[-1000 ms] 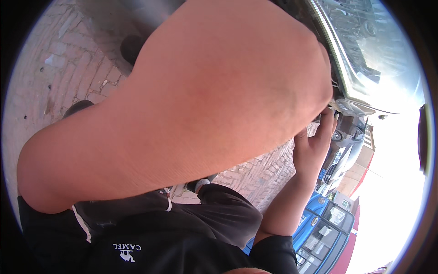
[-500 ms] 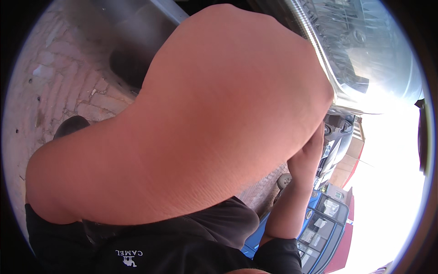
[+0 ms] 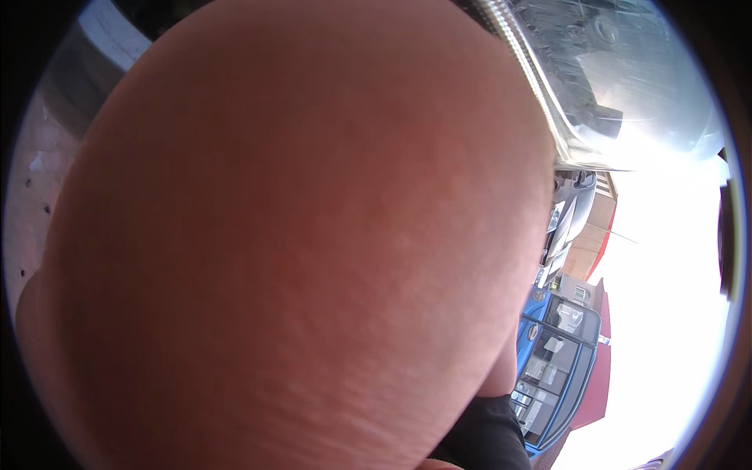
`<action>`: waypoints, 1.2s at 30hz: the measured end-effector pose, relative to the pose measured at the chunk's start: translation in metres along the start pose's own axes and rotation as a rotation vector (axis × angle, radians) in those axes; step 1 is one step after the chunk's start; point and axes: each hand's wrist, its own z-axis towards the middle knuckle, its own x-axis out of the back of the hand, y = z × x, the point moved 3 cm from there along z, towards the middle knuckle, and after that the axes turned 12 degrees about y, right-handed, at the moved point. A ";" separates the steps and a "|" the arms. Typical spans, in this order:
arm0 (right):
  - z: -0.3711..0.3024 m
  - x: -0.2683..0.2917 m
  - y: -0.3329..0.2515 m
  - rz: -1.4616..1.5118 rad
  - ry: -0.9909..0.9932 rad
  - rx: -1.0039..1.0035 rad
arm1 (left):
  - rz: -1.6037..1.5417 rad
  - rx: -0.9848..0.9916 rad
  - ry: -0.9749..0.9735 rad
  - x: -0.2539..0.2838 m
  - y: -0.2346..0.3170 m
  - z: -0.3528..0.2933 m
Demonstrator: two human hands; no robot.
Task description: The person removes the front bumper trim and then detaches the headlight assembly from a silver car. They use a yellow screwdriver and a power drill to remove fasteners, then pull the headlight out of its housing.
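A bare bent arm, apparently my left, fills most of the view very close up. Its skin is blurred, and neither the wrist nor the fingers of my left hand show. Below it on the right, a small part of my right upper arm comes out of a black sleeve. My right hand is hidden behind the large arm. Along the upper right, next to the large arm's edge, lies a clear vehicle headlight with a shiny ribbed strip at its border. What either hand touches or holds cannot be seen.
A blue vehicle with large windows stands at the lower right, and a grey vehicle beyond it. Buildings with red roofs rise behind. At the far left are brick paving and a pale grey panel.
The large arm has come much closer and now covers most of the view. It hides the right forearm and hand, my shirt and the paving, parts of which showed before.
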 end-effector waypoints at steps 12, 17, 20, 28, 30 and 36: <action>0.012 -0.013 -0.004 0.017 0.229 0.035 | 0.113 -0.062 -0.158 0.007 0.007 0.013; 0.002 -0.011 -0.025 -0.030 0.315 0.156 | 0.093 -0.079 -0.326 0.015 0.004 0.012; 0.002 -0.005 -0.037 -0.038 0.336 0.101 | 0.086 -0.062 -0.293 0.016 0.007 0.014; -0.007 -0.004 -0.043 -0.061 0.305 0.081 | -0.076 0.160 -0.303 0.002 0.004 0.009; -0.010 -0.005 -0.041 -0.070 0.282 0.065 | 0.050 0.098 -0.207 0.006 0.003 0.006; -0.014 -0.006 -0.043 -0.067 0.278 0.068 | 0.075 0.056 -0.124 0.014 0.006 -0.012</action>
